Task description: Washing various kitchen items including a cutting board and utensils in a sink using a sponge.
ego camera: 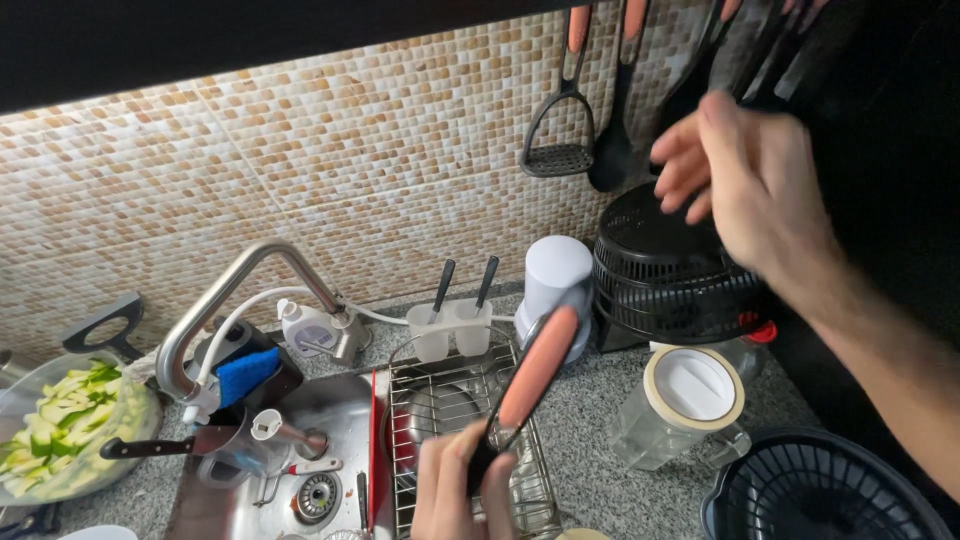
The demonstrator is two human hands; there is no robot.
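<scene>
Holding an orange-handled utensil [532, 375] in my left hand [462, 490], fingers wrapped tight round its dark lower end, the orange grip slanting up and to the right over the wire dish rack [470, 440]; I cannot tell what kind of head it has, that part is hidden under my fist. My right hand [745, 175] is up high by the tiled wall, fingers loosely spread and curled, nothing in them, hovering just in front of the hanging utensils: a potato masher [560, 130] and a black ladle [612, 150] dangle just to its left. Right below that hand sits a black ribbed basket [665, 270], turned on its side on the granite counter [600, 420], with a white cylinder-shaped appliance [555, 280] beside it. Nearer me, a clear jug with a white lid [690, 395] and another black basket [815, 490] at the bottom right. Over on the left, the steel sink [290, 460] with its tap [240, 290], a blue sponge [245, 372], a knife [165, 447] lying across the edge, and a glass bowl of sliced courgette [65, 430]
</scene>
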